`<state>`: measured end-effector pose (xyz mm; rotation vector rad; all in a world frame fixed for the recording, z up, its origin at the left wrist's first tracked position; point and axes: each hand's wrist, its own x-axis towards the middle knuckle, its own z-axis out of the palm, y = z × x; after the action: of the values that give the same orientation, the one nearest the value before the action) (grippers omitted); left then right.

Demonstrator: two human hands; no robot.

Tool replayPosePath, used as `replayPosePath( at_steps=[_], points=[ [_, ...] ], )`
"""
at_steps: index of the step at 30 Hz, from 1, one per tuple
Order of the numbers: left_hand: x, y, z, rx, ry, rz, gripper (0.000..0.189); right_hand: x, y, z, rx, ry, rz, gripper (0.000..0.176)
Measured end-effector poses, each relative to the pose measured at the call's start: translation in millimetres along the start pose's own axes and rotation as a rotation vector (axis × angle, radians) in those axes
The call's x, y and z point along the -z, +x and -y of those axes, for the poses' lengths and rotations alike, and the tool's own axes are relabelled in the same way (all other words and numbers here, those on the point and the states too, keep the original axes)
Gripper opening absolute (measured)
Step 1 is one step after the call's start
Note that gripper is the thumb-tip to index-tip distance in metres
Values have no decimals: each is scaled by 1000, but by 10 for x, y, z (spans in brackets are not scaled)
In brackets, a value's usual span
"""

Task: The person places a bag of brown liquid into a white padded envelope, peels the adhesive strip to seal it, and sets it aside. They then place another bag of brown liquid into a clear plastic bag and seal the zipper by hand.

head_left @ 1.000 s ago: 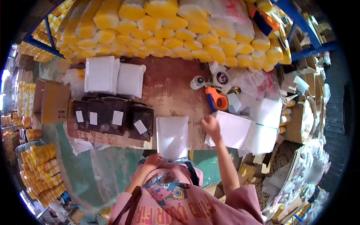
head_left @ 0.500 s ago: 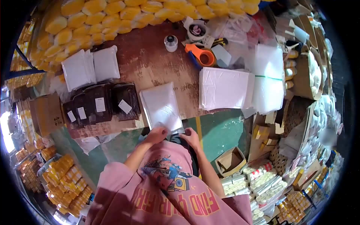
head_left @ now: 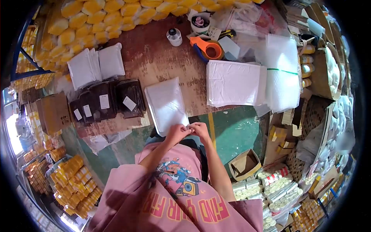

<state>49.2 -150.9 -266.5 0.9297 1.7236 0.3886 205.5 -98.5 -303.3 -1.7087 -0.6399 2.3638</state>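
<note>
A white padded mailer (head_left: 166,101) lies at the table's front edge, its near end reaching over the edge towards me. My left hand (head_left: 177,133) is closed at the mailer's lower right corner, thumb and fingers pinched. Close against it, my right hand (head_left: 200,130) is closed in a pinch too, and the fingertips of both hands meet. Whatever is between them is too small to make out. To the left are dark packs with white labels (head_left: 104,101). A stack of white mailers (head_left: 234,83) lies to the right.
Behind the dark packs lie more white mailers (head_left: 83,69). An orange tape dispenser (head_left: 210,50), a small bottle (head_left: 174,37) and a flower cup (head_left: 200,23) stand at the back. Bubble wrap sheets (head_left: 284,69) lie at right; an open cardboard box (head_left: 244,165) is on the floor.
My right hand has moved left and up to meet my left hand. My left hand has shifted right along the mailer's near end. The view has shifted slightly.
</note>
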Motion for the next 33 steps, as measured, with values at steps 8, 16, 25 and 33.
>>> replayPosePath(
  at_steps=[8,16,25,33],
  points=[
    [-6,2,-23,150,-256,20,20,2,0,1,-53,28,41,14],
    [-75,35,655,32,28,-213,16,-19,10,-70,40,-82,20,15],
    [2568,-5585,3240,1472,583,-430,28,118,-18,-111,-84,235,-45,29],
    [1721,-6840,3312,1756,125,-664,23,694,10,-1519,20,-80,-19,33]
  ],
)
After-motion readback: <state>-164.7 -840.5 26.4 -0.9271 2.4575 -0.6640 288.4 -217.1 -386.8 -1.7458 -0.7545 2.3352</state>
